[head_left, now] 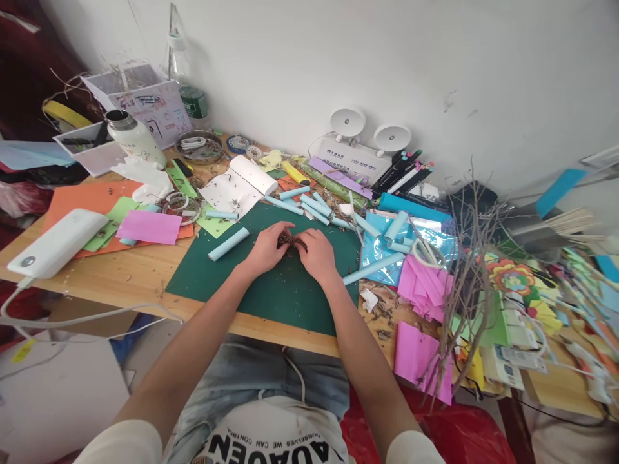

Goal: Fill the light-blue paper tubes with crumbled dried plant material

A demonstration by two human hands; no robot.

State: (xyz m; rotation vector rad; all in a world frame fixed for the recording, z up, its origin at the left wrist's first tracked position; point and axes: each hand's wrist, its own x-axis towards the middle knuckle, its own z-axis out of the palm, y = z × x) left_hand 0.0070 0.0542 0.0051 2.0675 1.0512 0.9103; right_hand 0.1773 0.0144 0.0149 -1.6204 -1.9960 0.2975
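Over the dark green cutting mat, my left hand and my right hand meet with curled fingers. Between their fingertips is a dark brown, crumbly-looking clump, possibly dried bits of plant; its exact kind is not clear and the fingers partly hide it. A light blue rolled paper tube lies on the mat left of my left hand. Several more blue paper tubes are heaped just beyond my hands. Another long tube lies to the right of my right hand.
Bare twigs stick up at the right, near pink paper and scissors. A white power bank with a cable sits at the left edge. An open white bottle and an emergency light stand towards the wall.
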